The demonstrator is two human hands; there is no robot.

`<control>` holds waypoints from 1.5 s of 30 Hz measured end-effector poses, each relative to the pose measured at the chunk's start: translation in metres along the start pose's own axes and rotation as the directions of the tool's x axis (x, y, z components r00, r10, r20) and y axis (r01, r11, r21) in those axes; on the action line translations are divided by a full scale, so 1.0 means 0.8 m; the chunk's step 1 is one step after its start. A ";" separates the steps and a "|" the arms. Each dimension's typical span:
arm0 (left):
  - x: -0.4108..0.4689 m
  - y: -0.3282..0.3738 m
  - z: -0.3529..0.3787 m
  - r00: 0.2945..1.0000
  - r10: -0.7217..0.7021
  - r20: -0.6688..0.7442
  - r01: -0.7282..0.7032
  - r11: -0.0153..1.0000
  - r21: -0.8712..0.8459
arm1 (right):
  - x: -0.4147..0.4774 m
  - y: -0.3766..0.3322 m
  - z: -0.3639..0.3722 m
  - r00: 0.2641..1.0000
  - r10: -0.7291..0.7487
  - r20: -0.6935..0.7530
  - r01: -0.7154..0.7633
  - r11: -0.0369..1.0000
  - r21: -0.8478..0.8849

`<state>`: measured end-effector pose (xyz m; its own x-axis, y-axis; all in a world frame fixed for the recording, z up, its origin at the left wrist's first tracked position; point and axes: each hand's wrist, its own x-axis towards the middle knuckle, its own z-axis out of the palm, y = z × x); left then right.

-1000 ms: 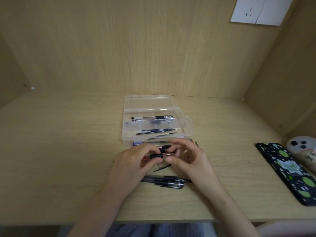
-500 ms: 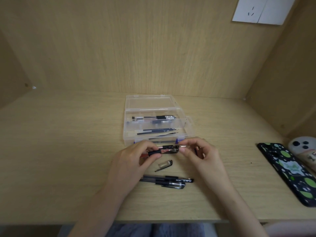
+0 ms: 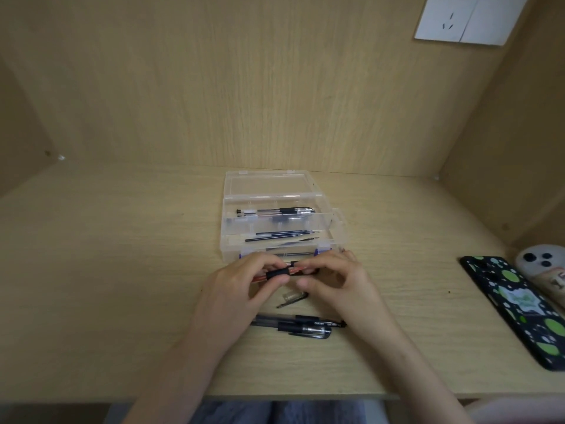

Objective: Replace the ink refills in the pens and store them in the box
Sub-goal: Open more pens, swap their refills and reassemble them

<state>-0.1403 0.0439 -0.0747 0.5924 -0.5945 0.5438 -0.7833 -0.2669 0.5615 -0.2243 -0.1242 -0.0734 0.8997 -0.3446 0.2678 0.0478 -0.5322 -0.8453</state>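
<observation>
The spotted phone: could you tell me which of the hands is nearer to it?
Right. The right hand is left of the spotted phone; the left hand is farther left, both gripping a pen.

- A phone [image 3: 519,310] in a black case with green and white blotches lies flat, its length running from far-left to near-right.
- A desk [image 3: 107,270] of pale wood grain carries the phone near its right end.
- A white rounded thing [image 3: 541,264] with three dark dots lies just beside the phone, on its far right side.
- A small dark speck [image 3: 448,291] sits on the wood just left of the phone.
- A white wall socket plate [image 3: 464,18] is high above the phone on the wooden back panel [image 3: 244,87].
- Blue cloth [image 3: 275,413] shows below the desk's front edge, well left of the phone.
</observation>
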 end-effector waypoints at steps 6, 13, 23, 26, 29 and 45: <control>0.002 0.005 0.000 1.000 0.012 0.007 -0.012 1.000 -0.026 | -0.003 -0.010 -0.005 0.986 0.165 -0.011 -0.149 0.917 0.369; 0.002 0.010 -0.003 0.998 -0.070 -0.006 0.069 0.995 -0.073 | 0.001 -0.014 -0.039 0.936 0.274 -0.220 -0.064 0.749 0.660; 0.003 0.014 -0.005 0.996 -0.069 0.055 0.071 0.996 -0.048 | 0.033 0.022 -0.095 0.890 0.376 -0.258 -0.328 0.921 0.209; 0.002 0.013 -0.005 0.995 -0.073 0.062 0.075 0.996 -0.036 | 0.035 0.034 -0.082 0.888 0.361 -0.285 -0.383 0.923 -0.024; 0.002 0.012 -0.005 0.995 -0.068 0.073 0.070 0.997 -0.028 | 0.034 0.044 -0.074 0.895 0.336 -0.294 -0.390 0.909 -0.150; 0.002 0.011 -0.004 0.992 -0.088 0.087 0.091 0.995 -0.032 | 0.082 -0.014 -0.046 0.988 -0.013 0.157 0.069 0.933 -0.354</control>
<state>-0.1453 0.0434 -0.0669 0.6399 -0.6328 0.4360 -0.7201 -0.2956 0.6278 -0.1821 -0.1690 -0.0292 0.9559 -0.2119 0.2034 -0.0468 -0.7936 -0.6067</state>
